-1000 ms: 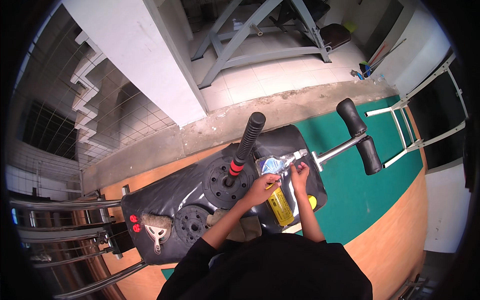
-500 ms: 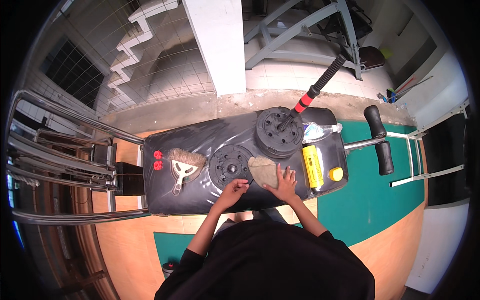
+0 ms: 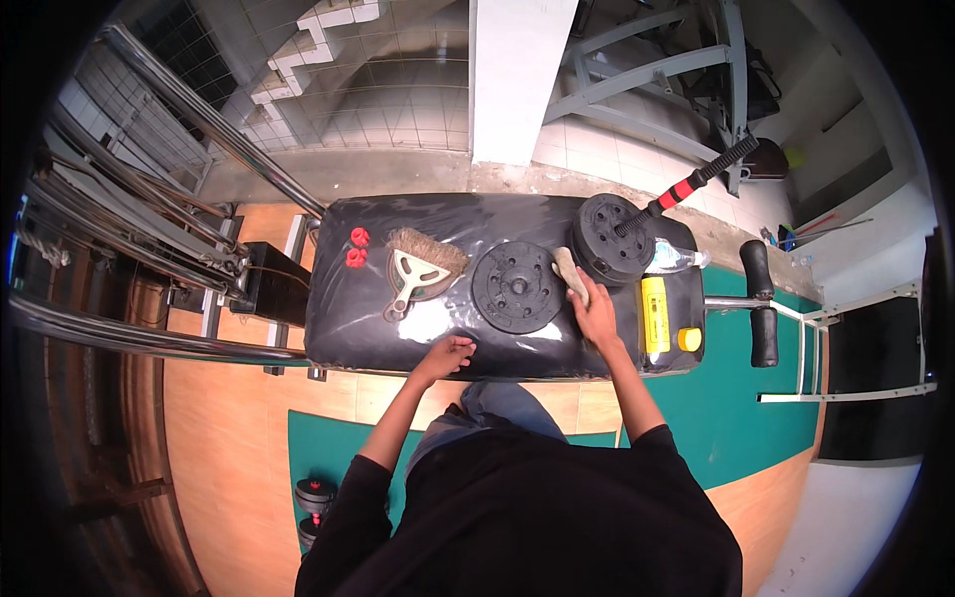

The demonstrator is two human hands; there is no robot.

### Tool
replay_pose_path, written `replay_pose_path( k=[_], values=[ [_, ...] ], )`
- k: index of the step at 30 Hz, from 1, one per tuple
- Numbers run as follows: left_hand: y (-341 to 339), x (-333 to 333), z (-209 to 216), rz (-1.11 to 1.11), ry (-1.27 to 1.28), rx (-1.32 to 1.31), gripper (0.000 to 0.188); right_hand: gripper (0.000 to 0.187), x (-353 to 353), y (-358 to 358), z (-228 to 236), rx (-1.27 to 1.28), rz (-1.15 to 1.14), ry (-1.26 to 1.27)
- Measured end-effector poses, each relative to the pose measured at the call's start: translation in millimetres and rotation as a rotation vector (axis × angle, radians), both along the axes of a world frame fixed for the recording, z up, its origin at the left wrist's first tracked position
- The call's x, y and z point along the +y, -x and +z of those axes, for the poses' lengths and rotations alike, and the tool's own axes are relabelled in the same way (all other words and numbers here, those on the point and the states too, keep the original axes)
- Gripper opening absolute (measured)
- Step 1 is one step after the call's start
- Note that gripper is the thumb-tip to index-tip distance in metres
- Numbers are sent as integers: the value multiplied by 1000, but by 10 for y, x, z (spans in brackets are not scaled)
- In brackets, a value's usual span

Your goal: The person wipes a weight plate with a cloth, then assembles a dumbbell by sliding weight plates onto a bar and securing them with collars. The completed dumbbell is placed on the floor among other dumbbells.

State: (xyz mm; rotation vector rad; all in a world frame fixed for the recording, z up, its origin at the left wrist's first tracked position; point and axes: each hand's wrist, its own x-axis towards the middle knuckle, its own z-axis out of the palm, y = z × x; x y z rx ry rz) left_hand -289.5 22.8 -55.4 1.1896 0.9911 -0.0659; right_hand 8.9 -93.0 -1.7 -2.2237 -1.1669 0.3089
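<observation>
A round black weight plate (image 3: 517, 287) lies flat on a bench with a shiny black cover (image 3: 343, 313). My right hand (image 3: 595, 316) grips a beige cloth (image 3: 567, 271), bunched up between that plate and a thicker stack of black plates (image 3: 607, 239). A threaded dumbbell bar (image 3: 686, 189) with a red-and-black grip rises at a slant from the stack. Near the bench's front edge, below the single plate, my left hand (image 3: 448, 356) is loosely closed with curled fingers; nothing shows in it.
To the left lie a brush (image 3: 423, 267) with a cream handle and two red nuts (image 3: 358, 247). At the right are a clear plastic bottle (image 3: 676, 257), a yellow bottle (image 3: 655, 313) and a yellow cap (image 3: 688, 339). Chrome rails (image 3: 169, 333) flank the bench's left end.
My right hand has lifted the cloth from lying flat into a bunched grip beside the plates. My left hand has drawn back from the single plate toward the front edge. The view has shifted.
</observation>
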Motion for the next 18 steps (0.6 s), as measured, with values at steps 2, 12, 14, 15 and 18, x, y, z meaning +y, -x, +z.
replay_pose_path(
  k=[2, 12, 14, 15, 18],
  values=[
    [-162, 114, -177, 118, -15, 17, 60, 44, 339, 39, 185, -24, 79, 4],
    [-718, 185, -481, 584, 183, -176, 62, 59, 1084, 208, -502, -322, 410, 314],
    [-727, 156, -529, 617, 144, -167, 61, 58, 860, 322, -546, -380, 501, 263],
    [-732, 198, -505, 609, 168, -156, 61, 58, 763, 397, -490, -377, 528, 222],
    [-720, 276, -435, 565, 213, -127, 60, 58, 462, 404, -493, -343, 686, 191]
  ],
)
